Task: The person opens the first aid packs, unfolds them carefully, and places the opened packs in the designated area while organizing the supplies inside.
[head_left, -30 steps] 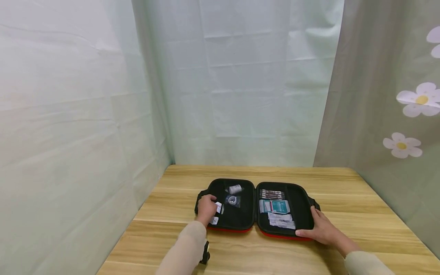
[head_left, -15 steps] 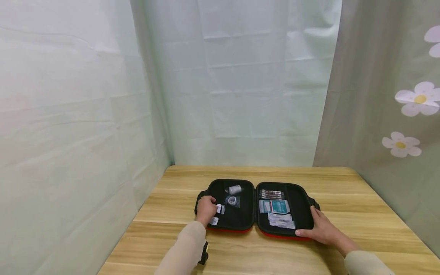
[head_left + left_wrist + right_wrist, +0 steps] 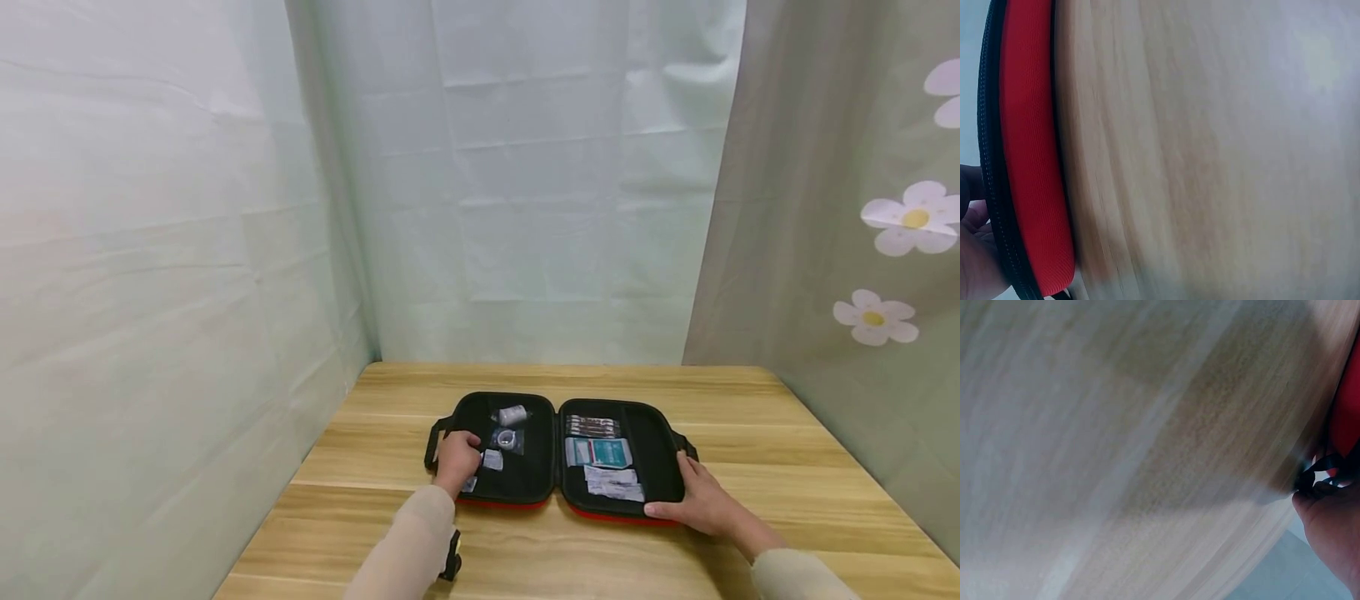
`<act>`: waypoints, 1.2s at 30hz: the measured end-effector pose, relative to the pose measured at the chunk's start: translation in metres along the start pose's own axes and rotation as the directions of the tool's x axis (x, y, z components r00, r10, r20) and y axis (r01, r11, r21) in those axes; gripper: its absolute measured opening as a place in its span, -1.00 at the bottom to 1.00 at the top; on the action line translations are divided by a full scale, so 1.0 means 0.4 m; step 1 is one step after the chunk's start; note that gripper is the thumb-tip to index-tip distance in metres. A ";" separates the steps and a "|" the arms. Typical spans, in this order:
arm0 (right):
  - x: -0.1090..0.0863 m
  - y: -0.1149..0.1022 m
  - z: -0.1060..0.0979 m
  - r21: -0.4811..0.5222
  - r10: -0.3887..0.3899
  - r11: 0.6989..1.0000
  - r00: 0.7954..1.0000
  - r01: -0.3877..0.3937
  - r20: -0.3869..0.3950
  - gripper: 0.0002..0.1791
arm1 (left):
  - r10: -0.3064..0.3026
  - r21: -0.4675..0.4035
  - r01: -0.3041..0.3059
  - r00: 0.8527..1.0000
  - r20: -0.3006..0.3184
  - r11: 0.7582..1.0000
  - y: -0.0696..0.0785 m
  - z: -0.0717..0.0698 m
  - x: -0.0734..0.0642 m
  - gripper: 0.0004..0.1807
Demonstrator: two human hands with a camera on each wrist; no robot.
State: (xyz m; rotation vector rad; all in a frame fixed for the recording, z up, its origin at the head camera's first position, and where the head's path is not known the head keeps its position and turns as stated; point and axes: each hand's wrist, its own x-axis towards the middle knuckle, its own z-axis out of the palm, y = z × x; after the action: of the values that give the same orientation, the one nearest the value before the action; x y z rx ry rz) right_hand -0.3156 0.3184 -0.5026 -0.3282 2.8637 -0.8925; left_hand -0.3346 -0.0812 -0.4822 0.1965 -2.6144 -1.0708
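Note:
An open first-aid case [image 3: 528, 487], black inside with a red shell, lies flat in the head view. My left hand [image 3: 456, 460] reaches over its left half, fingers bent, and pinches a small white packet [image 3: 492, 459] at the fingertips. Another white packet [image 3: 469, 484] is partly hidden under this hand. Farther back lie a rolled bandage [image 3: 513, 414] and a bagged roll of tape [image 3: 507, 439]. My right hand [image 3: 703, 498] holds the case's right front corner, thumb on the front rim, fingers along the side. In the left wrist view, the red shell [image 3: 1032, 150] hides part of the fingers.
The case's right half holds a row of slim packs [image 3: 592, 426], a teal and white packet [image 3: 600, 451] and white sachets [image 3: 613, 482]. Black handles stick out at both sides. The wooden table [image 3: 555, 554] is bordered by hanging cloth [image 3: 540, 208] behind and on both sides.
The small white packet has shifted right along the case's left half, with my left hand moving slightly right too. My right hand stays on the corner.

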 end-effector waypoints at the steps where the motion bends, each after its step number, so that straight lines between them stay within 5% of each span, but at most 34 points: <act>1: 0.000 -0.001 -0.001 0.000 -0.002 1.000 1.000 0.002 -0.001 0.43 | -0.003 -0.007 0.003 1.000 0.006 1.000 0.002 0.001 0.000 -0.76; 9: 0.000 -0.002 -0.002 0.001 0.008 1.000 1.000 -0.008 0.002 0.43 | -0.043 -0.107 0.050 0.997 0.068 0.993 0.004 0.011 0.002 -0.64; 15: -0.001 -0.007 -0.007 -0.014 0.002 1.000 1.000 -0.002 0.004 0.42 | -0.068 -0.309 0.127 0.978 0.196 0.943 0.006 0.009 0.005 -0.57; 22: -0.002 -0.007 -0.007 -0.016 -0.003 1.000 1.000 0.003 0.007 0.41 | 0.018 -0.131 -0.003 0.994 0.110 0.991 -0.005 -0.010 0.015 -0.69; 28: -0.001 -0.003 -0.006 -0.007 -0.003 1.000 1.000 0.003 0.007 0.42 | 0.074 -0.051 -0.069 0.993 0.093 0.996 -0.014 -0.032 0.025 -0.77; 36: 0.000 -0.004 -0.006 -0.004 0.008 1.000 1.000 -0.008 0.009 0.43 | 0.084 -0.024 -0.082 0.987 0.137 0.996 -0.008 -0.062 0.011 -0.75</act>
State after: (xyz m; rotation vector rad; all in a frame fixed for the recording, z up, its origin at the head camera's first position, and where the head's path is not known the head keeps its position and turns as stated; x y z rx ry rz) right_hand -0.3156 0.3183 -0.4997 -0.3203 2.8565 -0.8820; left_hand -0.3306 -0.1010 -0.4665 0.0093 -2.7068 -1.1161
